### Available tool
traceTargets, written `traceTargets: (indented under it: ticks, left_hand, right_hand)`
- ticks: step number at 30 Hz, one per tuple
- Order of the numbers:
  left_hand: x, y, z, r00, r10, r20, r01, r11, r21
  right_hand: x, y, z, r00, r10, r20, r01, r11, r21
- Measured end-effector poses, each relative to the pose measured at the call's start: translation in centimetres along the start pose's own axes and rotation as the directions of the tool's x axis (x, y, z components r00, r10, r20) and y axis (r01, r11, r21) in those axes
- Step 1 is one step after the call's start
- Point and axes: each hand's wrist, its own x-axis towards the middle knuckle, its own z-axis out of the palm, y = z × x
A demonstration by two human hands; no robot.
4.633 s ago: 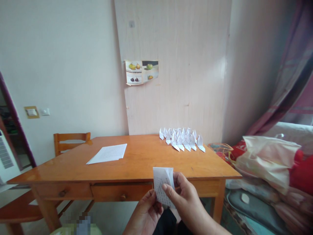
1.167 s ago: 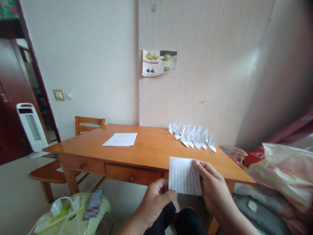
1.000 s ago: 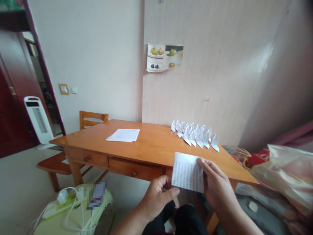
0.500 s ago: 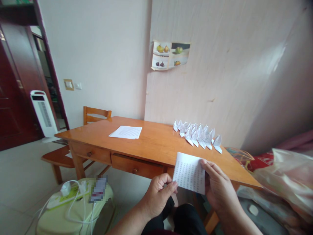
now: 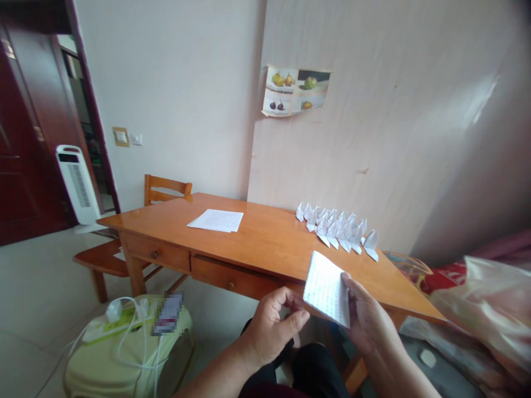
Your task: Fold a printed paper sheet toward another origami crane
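Observation:
A folded square of printed paper (image 5: 327,288) is gripped at its right edge by my right hand (image 5: 367,315), thumb on the front and fingers behind. Its face is tilted. Close to its lower left corner, my left hand (image 5: 277,326) is curved with thumb and forefinger apart, and a small gap seems to separate it from the paper. Several folded paper pieces (image 5: 342,228) stand in rows at the back right of the wooden table (image 5: 265,237). A stack of printed sheets (image 5: 218,220) lies flat on the left part of the table.
A pale green stool (image 5: 99,365) at the lower left bears a power strip (image 5: 118,326), cables and a phone (image 5: 168,318). Behind the table is a wooden chair (image 5: 166,185). Plastic bags (image 5: 489,298) are piled at the right.
My left thumb and forefinger have come off the paper's lower left corner. The paper has tilted in my right hand. The view has shifted slightly.

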Motion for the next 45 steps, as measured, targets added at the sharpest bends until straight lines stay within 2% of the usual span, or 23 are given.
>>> traceTargets:
  ticks: [18, 27, 32, 38, 40, 42, 44, 45]
  left_hand:
    - [0.5, 1.1, -0.3, 0.998, 0.058, -0.016, -0.056, 0.995, 0.087]
    - [0.8, 2.3, -1.0, 0.996, 0.085, -0.010, -0.084, 0.991, 0.106]
    - [1.2, 2.0, -1.1, 0.989, 0.060, -0.134, -0.048, 0.994, 0.094]
    - [1.9, 2.0, -1.5, 0.964, 0.036, -0.262, -0.021, 0.998, 0.060]
    - [1.9, 2.3, -1.7, 0.957, 0.052, -0.286, -0.033, 0.997, 0.068]
    - [1.9, 2.5, -1.8, 0.950, 0.073, -0.302, -0.047, 0.995, 0.093]
    - [1.9, 2.6, -2.0, 0.945, 0.094, -0.313, -0.049, 0.988, 0.149]
    - [1.9, 2.7, -2.1, 0.943, 0.104, -0.316, -0.046, 0.981, 0.188]
  right_hand:
    - [-1.1, 1.5, 0.9, 0.990, 0.143, -0.003, -0.143, 0.989, 0.030]
    - [-1.2, 2.7, 0.6, 0.995, 0.088, 0.036, -0.090, 0.994, 0.057]
    - [-1.3, 2.7, 0.2, 0.997, 0.015, 0.077, -0.019, 0.998, 0.058]
    - [-1.7, 3.0, 0.2, 0.987, -0.002, 0.159, 0.003, 1.000, -0.011]
    - [-1.9, 3.1, 0.2, 0.987, -0.078, 0.138, 0.092, 0.991, -0.101]
    - [-2.2, 3.1, 0.3, 0.968, -0.234, 0.088, 0.249, 0.937, -0.244]
    - [-2.8, 2.8, 0.5, 0.894, -0.437, 0.100, 0.436, 0.796, -0.420]
    - [-3.2, 2.5, 0.8, 0.828, -0.538, 0.159, 0.536, 0.676, -0.505]
